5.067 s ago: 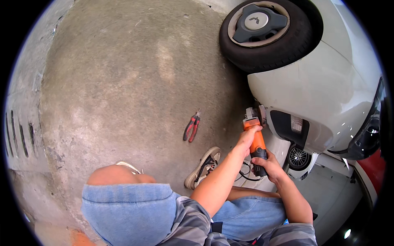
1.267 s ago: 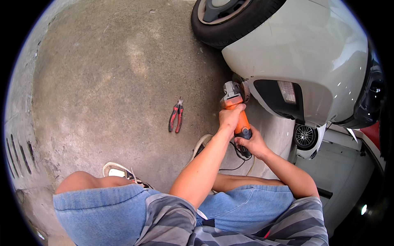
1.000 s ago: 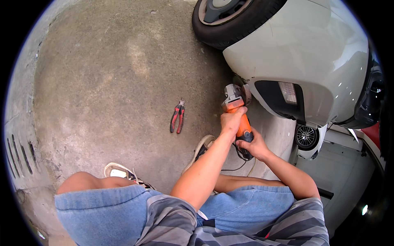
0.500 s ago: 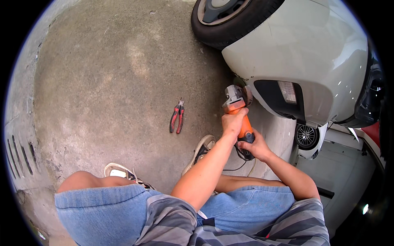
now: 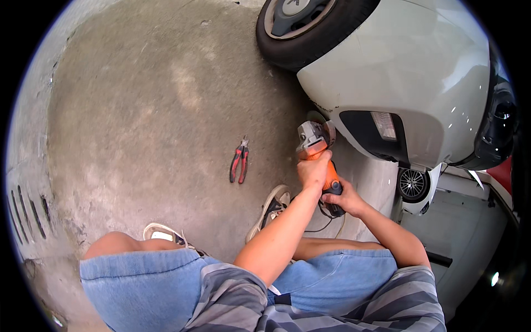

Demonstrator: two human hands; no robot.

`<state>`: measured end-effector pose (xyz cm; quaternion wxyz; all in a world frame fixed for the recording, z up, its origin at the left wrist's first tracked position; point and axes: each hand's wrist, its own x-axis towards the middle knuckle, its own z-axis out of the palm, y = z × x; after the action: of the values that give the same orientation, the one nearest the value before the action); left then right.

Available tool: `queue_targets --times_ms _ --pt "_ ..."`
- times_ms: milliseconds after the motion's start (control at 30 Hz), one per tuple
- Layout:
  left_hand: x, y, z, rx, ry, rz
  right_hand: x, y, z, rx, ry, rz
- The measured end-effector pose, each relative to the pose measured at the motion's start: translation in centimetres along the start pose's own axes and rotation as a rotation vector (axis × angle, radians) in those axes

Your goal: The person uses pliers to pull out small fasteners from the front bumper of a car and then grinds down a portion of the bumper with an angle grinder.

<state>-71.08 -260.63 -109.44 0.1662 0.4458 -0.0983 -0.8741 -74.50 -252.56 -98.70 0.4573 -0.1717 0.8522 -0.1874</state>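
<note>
An orange angle grinder (image 5: 332, 178) with a grey metal head and black rear end is in both my hands. My left hand (image 5: 313, 170) is wrapped round the body just behind the head. My right hand (image 5: 345, 198) grips the black rear part, where a cord comes out. The grinder's disc and guard are close to the lower edge of a pale car bumper (image 5: 381, 77); I cannot tell whether the disc touches it. Red-and-black pliers (image 5: 240, 161) lie on the concrete floor (image 5: 144, 138), left of the grinder.
A car wheel (image 5: 296, 25) stands beyond the bumper. The black fog-lamp recess (image 5: 370, 130) is right of the grinder. A slotted drain cover (image 5: 27, 213) lies at far left. My shoes (image 5: 271, 210) are on the floor near the cord. Another car's wheel (image 5: 414, 185) is at right.
The grinder's head has moved slightly left and down in the view, with both hands still on it. The car and pliers have shifted slightly in the picture.
</note>
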Motion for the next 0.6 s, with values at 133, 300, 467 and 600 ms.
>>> queue_targets --times_ms 133,300,467,600 --pt "0.2 -0.3 -0.6 0.075 0.02 0.003 -0.1 0.6 0.9 0.001 0.023 -0.014" --pt "0.2 0.8 -1.1 0.072 -0.031 -0.008 0.3 0.4 1.6 0.036 0.031 -0.003" --pt "1.2 0.2 -0.8 0.097 -0.012 -0.001 0.7 0.4 1.6 0.015 0.056 -0.016" --pt "1.1 0.0 -0.6 0.006 0.0 0.039 0.8 0.5 1.0 -0.033 0.039 -0.035"
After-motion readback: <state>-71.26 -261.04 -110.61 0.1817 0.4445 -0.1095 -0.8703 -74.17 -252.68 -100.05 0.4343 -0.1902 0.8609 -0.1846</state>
